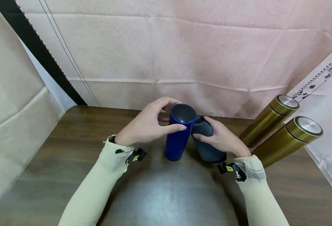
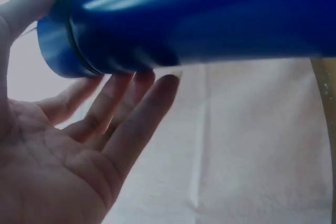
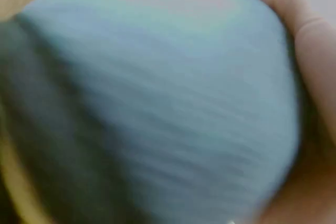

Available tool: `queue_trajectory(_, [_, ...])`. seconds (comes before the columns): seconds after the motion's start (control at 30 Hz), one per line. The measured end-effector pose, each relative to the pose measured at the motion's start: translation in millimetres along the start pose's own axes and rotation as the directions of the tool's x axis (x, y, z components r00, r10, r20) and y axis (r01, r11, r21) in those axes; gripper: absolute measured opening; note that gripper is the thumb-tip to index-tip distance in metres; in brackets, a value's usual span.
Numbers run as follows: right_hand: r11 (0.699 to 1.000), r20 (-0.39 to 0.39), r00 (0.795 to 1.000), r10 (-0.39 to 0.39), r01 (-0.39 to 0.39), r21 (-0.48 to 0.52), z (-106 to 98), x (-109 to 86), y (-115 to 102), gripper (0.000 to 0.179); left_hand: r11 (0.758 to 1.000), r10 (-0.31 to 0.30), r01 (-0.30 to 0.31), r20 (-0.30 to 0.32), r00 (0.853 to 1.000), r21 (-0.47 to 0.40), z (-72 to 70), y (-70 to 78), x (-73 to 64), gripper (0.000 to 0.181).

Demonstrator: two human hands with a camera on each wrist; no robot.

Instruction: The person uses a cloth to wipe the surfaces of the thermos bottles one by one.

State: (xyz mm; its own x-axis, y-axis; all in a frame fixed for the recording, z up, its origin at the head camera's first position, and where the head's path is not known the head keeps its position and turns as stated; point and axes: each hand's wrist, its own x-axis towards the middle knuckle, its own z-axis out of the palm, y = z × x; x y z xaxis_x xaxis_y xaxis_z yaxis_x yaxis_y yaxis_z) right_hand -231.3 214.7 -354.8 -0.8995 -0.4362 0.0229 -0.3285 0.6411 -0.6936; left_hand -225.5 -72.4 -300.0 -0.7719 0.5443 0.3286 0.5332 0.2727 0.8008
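A blue thermos bottle (image 1: 177,141) with a dark round top stands slightly tilted at the middle of the table. Around its upper part my left hand (image 1: 147,124) holds it, thumb in front and fingers behind. In the left wrist view the fingertips (image 2: 169,82) meet the side of the blue bottle (image 2: 210,14), near the seam of its lid. Just to the right, my right hand (image 1: 220,136) grips a grey-blue soft fabric piece (image 1: 208,150) with dark edging, its kind unclear. That fabric (image 3: 184,98) fills the right wrist view, a thumb or finger along its edge.
Two gold thermos bottles (image 1: 260,122) with silver-topped lids stand at the right, close to my right wrist. Behind the brown wooden table (image 1: 154,194) hangs a pale pink cloth (image 1: 168,56). More pale cloth drapes both sides.
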Motion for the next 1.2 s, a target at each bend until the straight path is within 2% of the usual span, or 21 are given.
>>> queue_trajectory(0.17, [0.999,-0.012,1.000,-0.015,0.014,-0.045,-9,-6.4,-3,0.038,0.997,-0.048,0.054,0.094,0.994,-0.057,-0.6,-11.5,2.0,0.062])
queue_trajectory(0.33, [0.997,-0.073,0.997,-0.006,0.001,-0.072,-15,-13.2,-12,0.026,0.993,-0.085,0.100,0.206,0.975,-0.065,0.8,-30.9,2.9,0.077])
queue_trajectory(0.53, [0.999,-0.110,0.993,0.036,-0.038,-0.023,-18,-19.2,-23,0.027,0.990,-0.094,0.118,0.267,0.959,-0.078,5.2,-50.6,5.5,0.087])
queue_trajectory(0.7, [1.000,-0.107,0.994,0.024,-0.023,0.007,-19,-19.3,-21,0.024,0.991,-0.086,0.110,0.268,0.959,-0.078,8.5,-55.4,6.7,0.081])
queue_trajectory(0.8, [1.000,-0.098,0.995,0.012,-0.012,0.000,-19,-18.4,-18,0.023,0.993,-0.077,0.096,0.250,0.965,-0.067,9.4,-55.5,7.4,0.076])
queue_trajectory(0.93, [1.000,-0.073,0.997,0.002,-0.004,-0.022,-19,-18.6,-16,0.023,0.988,-0.073,0.104,0.247,0.966,-0.116,11.1,-54.9,7.2,0.073])
queue_trajectory(1.13, [0.998,-0.055,0.997,-0.056,0.054,-0.036,-24,-21.0,-14,0.026,0.991,-0.040,0.065,0.199,0.979,-0.120,11.3,-48.9,6.9,0.073])
queue_trajectory(1.2, [0.998,-0.053,0.997,-0.065,0.063,-0.028,-26,-22.5,-13,0.025,0.985,-0.030,0.061,0.189,0.982,-0.162,10.3,-45.3,6.3,0.072])
